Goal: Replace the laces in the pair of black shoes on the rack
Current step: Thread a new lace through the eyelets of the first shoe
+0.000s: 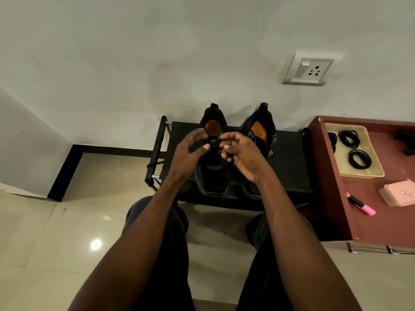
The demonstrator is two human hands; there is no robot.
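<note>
Two black shoes with orange insoles stand on a low black rack [289, 158], heels toward the wall. Both my hands are over the left shoe [213, 178]. My left hand [190, 151] hovers at its tongue with fingers curled, and whether it holds lace is hard to tell against the black. My right hand [240, 151] pinches a black lace [221, 143] above the eyelets. The right shoe [261, 131] stands beside it, partly hidden by my right hand. Another black lace [157, 163] hangs at the rack's left post.
A maroon cabinet [336, 198] stands right of the rack, bearing a yellow tray [363, 173] with coiled black laces [359, 159], a pink highlighter [361, 204] and a pink box [398, 194]. A wall socket [310, 69] is above. Glossy floor tiles lie left of the rack.
</note>
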